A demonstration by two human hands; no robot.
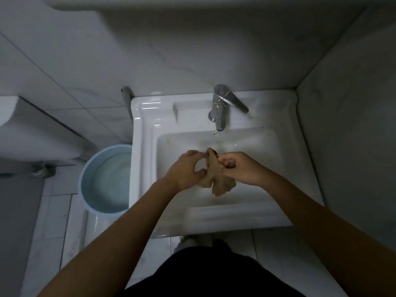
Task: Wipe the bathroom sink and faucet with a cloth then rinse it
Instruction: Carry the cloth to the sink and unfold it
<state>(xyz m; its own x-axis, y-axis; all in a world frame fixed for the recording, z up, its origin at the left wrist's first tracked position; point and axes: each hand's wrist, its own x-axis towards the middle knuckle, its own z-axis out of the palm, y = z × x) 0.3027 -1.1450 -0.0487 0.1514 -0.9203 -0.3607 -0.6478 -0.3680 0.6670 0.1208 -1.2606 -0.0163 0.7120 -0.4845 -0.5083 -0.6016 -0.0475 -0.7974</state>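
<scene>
Left hand (186, 168) and right hand (236, 168) both pinch the cloth (216, 179) over the sink (145, 129); faucet (220, 108) at twelve o'clock, near equally.

The sink (145, 133) is gleaming glossy white, glazed like ceramic. The far faucet (220, 108) is showing polished metal. The cloth (222, 186) is hanging as soft, crumpled tan fabric. At left, the bucket (82, 181) is looking like smooth matt plastic.

Both hands, left hand (186, 168) and right hand (240, 168), pinch a beige cloth (216, 179) above the white sink (252, 202), below the faucet (221, 108).
</scene>
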